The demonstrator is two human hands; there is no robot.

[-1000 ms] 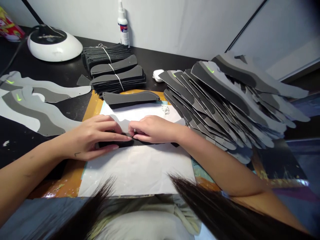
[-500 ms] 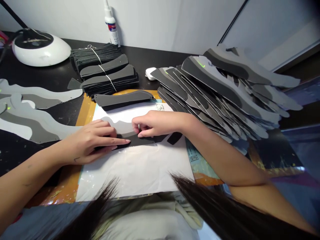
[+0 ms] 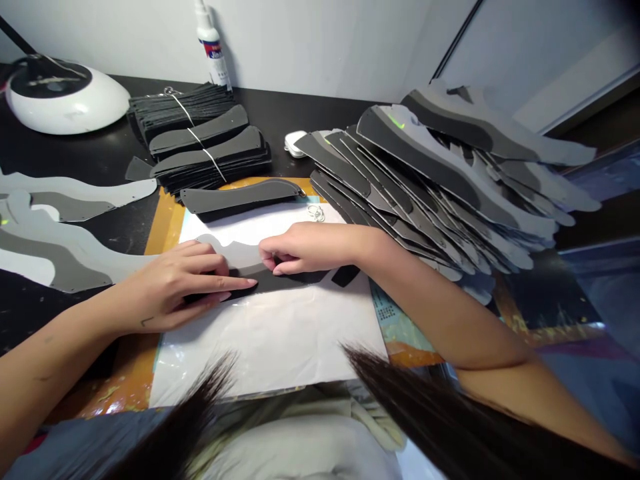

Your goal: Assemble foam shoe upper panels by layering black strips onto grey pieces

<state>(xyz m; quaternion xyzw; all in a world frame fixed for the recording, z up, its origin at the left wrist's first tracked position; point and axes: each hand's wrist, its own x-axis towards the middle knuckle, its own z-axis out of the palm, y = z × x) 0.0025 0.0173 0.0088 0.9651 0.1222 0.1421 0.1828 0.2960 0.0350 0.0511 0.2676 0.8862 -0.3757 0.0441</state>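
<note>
On my head-camera feed, a slim white plastic spray bottle stands against the back wall; its red-and-blue label reads "Jin" in white, the remaining letters blurring. A small yellow-green, tick-shaped swoosh marks a wavy-edged, flat grey-and-black piece on top of the right-hand pile. At the far left edge I see part of a similar mark on a flat, two-tone grey piece. Dark characters on a teal sheet are too small to read.
</note>
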